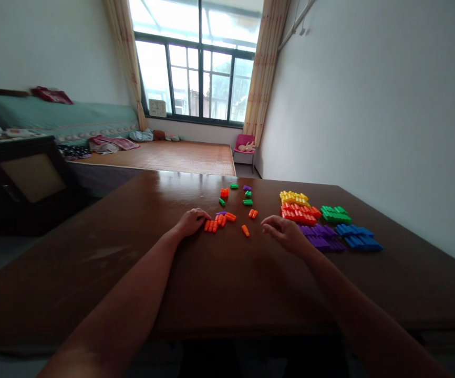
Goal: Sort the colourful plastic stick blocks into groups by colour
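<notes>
My left hand [193, 221] lies on the table, its fingertips at the edge of a row of orange plastic peg-like pieces [210, 226]. Those fingers look stretched out and hold nothing I can see. Just beyond are more orange pieces [230, 217] and a purple piece [220, 213]. My right hand [285, 232] is low over the table, left of the purple stack [318, 238], fingers loosely bent and apart with nothing visible in them. Between the hands lie a single orange piece [245, 230] and an orange pair [253, 213].
Green pieces [247, 202], an orange cluster [224, 192] and a purple piece [247, 188] lie farther back on the brown table [133, 236]. Sorted yellow [294, 198], red [299, 213], green [335, 214] and blue [357, 237] stacks stand at the right.
</notes>
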`<state>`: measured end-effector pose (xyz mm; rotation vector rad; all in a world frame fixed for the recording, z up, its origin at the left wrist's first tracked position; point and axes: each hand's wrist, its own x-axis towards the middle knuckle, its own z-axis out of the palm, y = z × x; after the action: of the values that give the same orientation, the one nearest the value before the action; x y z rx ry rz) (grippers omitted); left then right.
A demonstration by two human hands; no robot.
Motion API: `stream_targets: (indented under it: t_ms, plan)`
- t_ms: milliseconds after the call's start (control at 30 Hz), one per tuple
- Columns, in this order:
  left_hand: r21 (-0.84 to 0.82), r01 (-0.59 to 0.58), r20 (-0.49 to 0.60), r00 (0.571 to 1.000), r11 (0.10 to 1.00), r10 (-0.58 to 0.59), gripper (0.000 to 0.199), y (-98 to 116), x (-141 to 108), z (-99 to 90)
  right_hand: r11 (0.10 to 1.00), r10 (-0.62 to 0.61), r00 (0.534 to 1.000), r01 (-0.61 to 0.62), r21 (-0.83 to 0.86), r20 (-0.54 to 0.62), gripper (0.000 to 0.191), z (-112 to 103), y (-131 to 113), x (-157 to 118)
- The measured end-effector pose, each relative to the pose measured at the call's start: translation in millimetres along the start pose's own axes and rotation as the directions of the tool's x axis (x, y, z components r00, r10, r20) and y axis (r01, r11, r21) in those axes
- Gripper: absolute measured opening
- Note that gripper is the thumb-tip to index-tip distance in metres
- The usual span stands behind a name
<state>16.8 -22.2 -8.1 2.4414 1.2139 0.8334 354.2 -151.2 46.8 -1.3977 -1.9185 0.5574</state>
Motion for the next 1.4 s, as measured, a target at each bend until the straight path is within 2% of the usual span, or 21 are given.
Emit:
stream_targets:
  t_ms: [100,167,267,400,533,600,667,800,867,933,1000,1067,1133,1167,1233,1400]
  plan:
    - [-0.013,-0.004,-0.010,1.000,1.000,0.004,0.028,0,-1,0.9,0.975,-0.150,0.986,0.159,-0.156,0.067,0.022,47,-16,46]
    - [-0.021,-0.012,-0.018,1.000,1.000,0.012,0.028,-1,-2,1.8,0.933,-0.204,0.974,0.223,-0.283,0.097,0.025,73,-21,77]
    - [-0.032,-0.027,-0.022,0.999,0.999,0.027,0.030,-4,-2,3.6,0.873,-0.168,0.971,0.227,-0.432,0.171,0.032,100,-19,117]
    - [-0.025,-0.023,-0.023,0.999,0.999,0.022,0.032,-7,-1,6.4,0.843,-0.063,0.959,0.200,-0.499,0.277,0.031,116,-10,144]
    - [-0.016,-0.020,-0.018,1.000,1.000,0.019,0.032,-8,0,7.2,0.847,-0.064,0.961,0.194,-0.495,0.267,0.025,113,-8,147]
    - [-0.011,-0.013,-0.017,1.000,1.000,0.013,0.032,-7,0,6.6,0.857,-0.090,0.977,0.175,-0.485,0.194,0.020,106,-12,142]
    - [0.000,-0.006,-0.014,1.000,1.000,0.006,0.031,-6,0,5.5,0.880,-0.134,0.988,0.153,-0.449,0.073,0.019,96,-16,132]
    - [0.009,-0.006,0.003,1.000,1.000,0.006,0.031,-5,0,3.4,0.957,-0.193,0.974,0.160,-0.242,-0.119,0.020,62,-12,92]
    - [0.005,-0.017,0.007,1.000,1.000,0.017,0.030,-6,1,2.8,0.983,-0.146,0.975,0.123,-0.137,-0.170,0.022,38,2,62]
    - [0.012,-0.020,0.014,1.000,1.000,0.020,0.030,-7,2,2.3,0.996,-0.046,0.970,0.026,-0.088,-0.237,0.027,9,25,27]
    - [0.016,-0.025,0.025,0.999,1.000,0.025,0.030,-7,3,1.7,0.991,0.064,0.932,-0.101,-0.084,-0.357,0.031,-24,55,-8]
    - [0.019,-0.030,0.031,0.999,0.999,0.029,0.030,-8,4,0.9,0.971,0.152,0.852,-0.223,-0.084,-0.501,0.035,-55,88,-43]
    - [0.029,-0.026,0.027,0.999,0.999,0.026,0.030,-8,5,0.3,0.939,0.215,0.780,-0.330,-0.093,-0.588,0.036,-80,117,-71]
    - [0.034,-0.022,0.023,1.000,0.999,0.021,0.029,-8,5,0.0,0.923,0.235,0.761,-0.370,-0.106,-0.605,0.035,-89,128,-82]
    - [0.039,-0.015,0.021,1.000,0.999,0.014,0.029,-8,5,-0.4,0.892,0.255,0.755,-0.425,-0.155,-0.604,0.031,-98,144,-97]
    - [0.026,-0.005,0.019,1.000,1.000,0.005,0.028,-7,5,-1.7,0.841,0.233,0.806,-0.448,-0.303,-0.545,0.030,-93,146,-102]
